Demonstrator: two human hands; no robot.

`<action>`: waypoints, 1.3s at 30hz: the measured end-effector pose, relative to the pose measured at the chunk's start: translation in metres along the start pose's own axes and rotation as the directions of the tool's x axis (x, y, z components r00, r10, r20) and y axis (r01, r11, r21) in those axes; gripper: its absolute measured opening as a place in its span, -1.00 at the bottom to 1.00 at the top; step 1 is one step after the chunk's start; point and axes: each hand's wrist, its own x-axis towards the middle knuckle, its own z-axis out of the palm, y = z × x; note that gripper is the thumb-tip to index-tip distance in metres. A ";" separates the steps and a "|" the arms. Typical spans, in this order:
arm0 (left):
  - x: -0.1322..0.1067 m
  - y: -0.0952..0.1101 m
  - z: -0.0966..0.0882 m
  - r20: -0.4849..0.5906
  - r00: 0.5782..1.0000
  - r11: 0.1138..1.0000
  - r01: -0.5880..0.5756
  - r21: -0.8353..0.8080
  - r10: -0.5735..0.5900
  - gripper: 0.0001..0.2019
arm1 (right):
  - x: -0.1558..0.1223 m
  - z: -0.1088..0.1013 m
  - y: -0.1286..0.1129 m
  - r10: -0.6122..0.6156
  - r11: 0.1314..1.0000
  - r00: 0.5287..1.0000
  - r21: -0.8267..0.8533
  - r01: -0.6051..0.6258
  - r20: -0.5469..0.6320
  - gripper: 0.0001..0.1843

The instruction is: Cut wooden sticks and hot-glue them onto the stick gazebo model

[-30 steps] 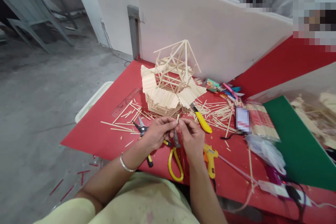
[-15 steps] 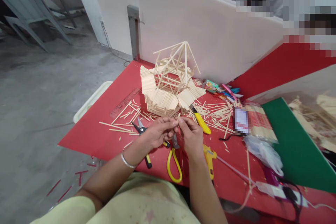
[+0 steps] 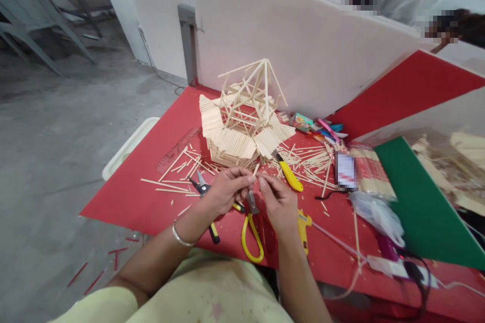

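My left hand (image 3: 230, 186) pinches a short wooden stick (image 3: 256, 168) between thumb and fingertips. Just to its right, my right hand (image 3: 276, 196) is closed, thumb against fingers; what it may hold is too small to make out. Beyond both hands stands a house-like model of wooden sticks (image 3: 248, 116), with an open pointed roof frame over slatted panels. Below my hands lie yellow-handled scissors (image 3: 251, 242), partly covered. Black-and-yellow pliers (image 3: 203, 187) lie under my left forearm, and a yellow glue gun (image 3: 304, 229) is beside my right wrist.
A yellow utility knife (image 3: 291, 175) lies right of the model amid scattered sticks (image 3: 310, 164). A clear ruler (image 3: 178, 147) is at left on the red table (image 3: 125, 202). Rightward are a phone (image 3: 346, 170), a plastic bag (image 3: 377, 214) and cords. A white partition (image 3: 303, 60) stands behind.
My hands have parted slightly at the fingertips, the right moving a little rightward. More of the short stick shows in my left fingers. The view has shifted slightly.
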 end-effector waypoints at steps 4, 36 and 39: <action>-0.008 -0.013 -0.005 0.067 0.998 0.979 -0.029 0.202 0.016 -0.75 | -0.012 -0.007 -0.002 0.039 0.999 0.999 -0.011 -0.039 0.006 -0.76; -0.051 -0.037 -0.030 -0.037 0.908 0.735 -0.313 0.601 0.417 -0.88 | -0.111 -0.039 0.011 0.210 0.783 0.956 -0.620 -0.041 0.203 -0.23; -0.052 -0.032 -0.026 0.080 0.855 0.622 -0.433 0.653 0.512 -0.92 | -0.108 -0.029 0.004 0.169 0.804 0.968 -0.593 -0.027 0.186 -0.45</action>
